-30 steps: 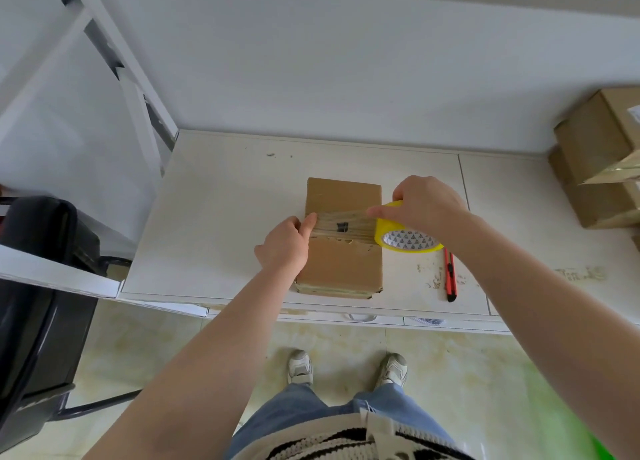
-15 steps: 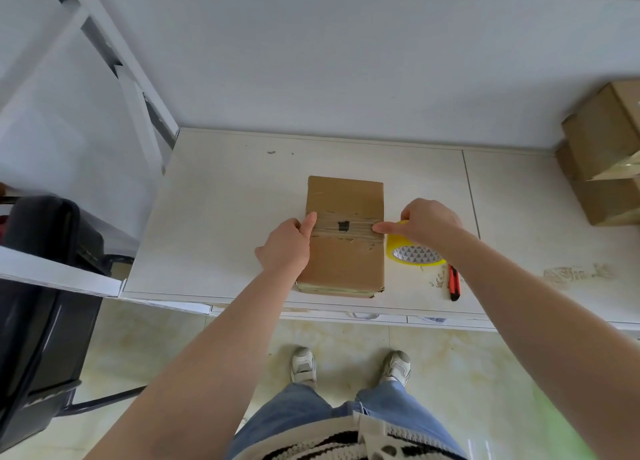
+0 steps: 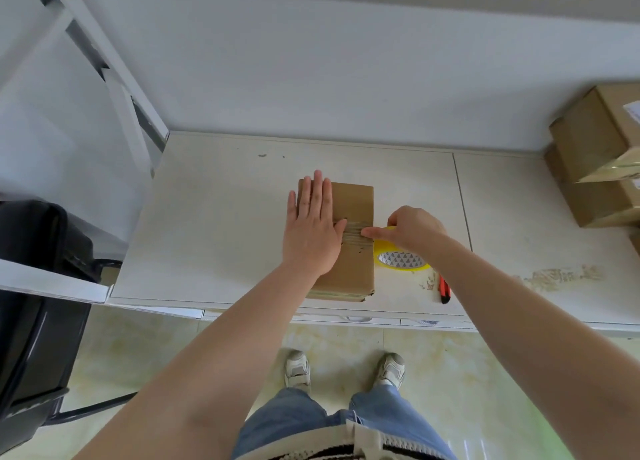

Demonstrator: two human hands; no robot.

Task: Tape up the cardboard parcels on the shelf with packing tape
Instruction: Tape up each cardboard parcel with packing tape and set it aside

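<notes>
The left hand (image 3: pixel 313 224) lies flat on the stiff, light-looking small brown cardboard parcel (image 3: pixel 349 251), while beside it the right hand (image 3: pixel 412 227) grips the yellow packing-tape roll (image 3: pixel 401 260).

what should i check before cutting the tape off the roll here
1. Parcel held steady: ok, the left hand lies flat on its top with fingers straight.
2. Tape strip laid across the top: ok, it runs from the left thumb to the right edge.
3. Strip pressed smooth: not ok, it looks wrinkled.
4. Tape roll under control: ok, the right hand grips it beside the parcel, low by the shelf.
5. Cutter at hand: ok, the red utility knife lies on the shelf right of the roll; neither hand holds it.
6. Tape down the far side: cannot tell, hidden from view.
</notes>
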